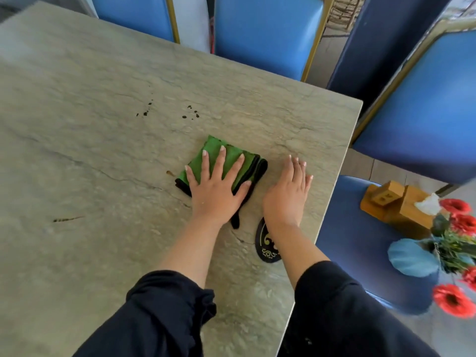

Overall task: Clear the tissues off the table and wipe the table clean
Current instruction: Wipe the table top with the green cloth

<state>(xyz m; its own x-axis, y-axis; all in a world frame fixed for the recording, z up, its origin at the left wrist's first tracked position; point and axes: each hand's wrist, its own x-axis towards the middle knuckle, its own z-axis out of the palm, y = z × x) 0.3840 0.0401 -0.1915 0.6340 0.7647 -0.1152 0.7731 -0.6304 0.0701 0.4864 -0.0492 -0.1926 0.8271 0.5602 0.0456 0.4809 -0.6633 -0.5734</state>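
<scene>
Her left hand (216, 186) presses flat, fingers spread, on the folded green cloth (226, 161), right hand (288, 191) open on the desk (90, 150) beside it, dark spots (167, 112) lying farther ahead-left.

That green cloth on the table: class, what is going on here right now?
A person is wiping a stone-look table. The left hand presses flat on a folded green cloth, while the right hand rests open on the tabletop beside it. Dark spots remain farther out on the table. No loose tissues show on it.
</scene>
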